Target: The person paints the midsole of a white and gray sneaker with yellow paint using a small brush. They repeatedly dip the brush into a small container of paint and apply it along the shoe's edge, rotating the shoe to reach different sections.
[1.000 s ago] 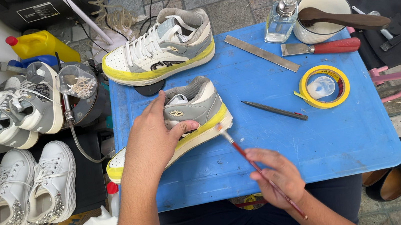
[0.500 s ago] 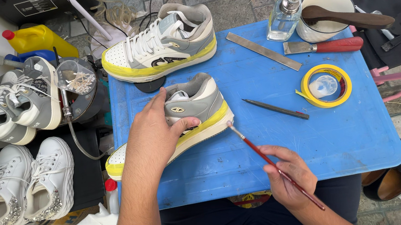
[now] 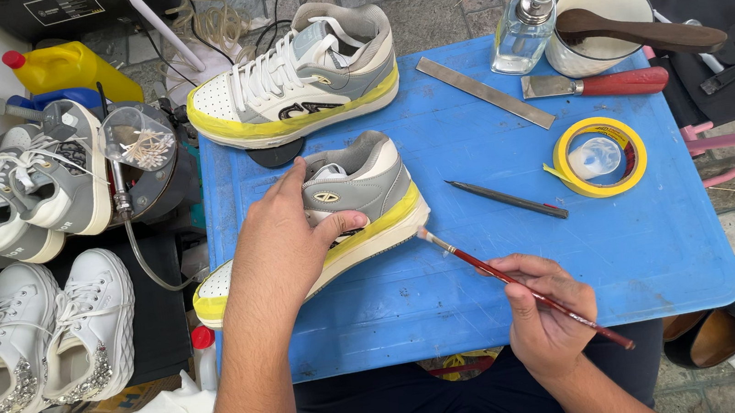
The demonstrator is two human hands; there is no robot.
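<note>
A grey and white sneaker [image 3: 365, 188] with yellow tape along its sole lies on the blue table [image 3: 484, 258]. My left hand [image 3: 284, 244] presses down on its middle and holds it. My right hand [image 3: 546, 315] grips a thin red-handled paintbrush [image 3: 524, 285] whose tip touches the sole edge at the heel. A second matching sneaker [image 3: 298, 81], also taped yellow, stands at the table's far left.
On the table lie a metal ruler [image 3: 484, 92], a dark pencil [image 3: 507, 199], a yellow tape roll [image 3: 600, 157], a red-handled scraper [image 3: 598, 83], a glass bottle [image 3: 525, 32] and a white bowl [image 3: 591, 24] with a brown tool. Other sneakers [image 3: 41, 336] sit left of the table.
My right hand has drawn back toward me and to the right, so the brush tip now meets the heel end of the sole. The left hand stays on the sneaker.
</note>
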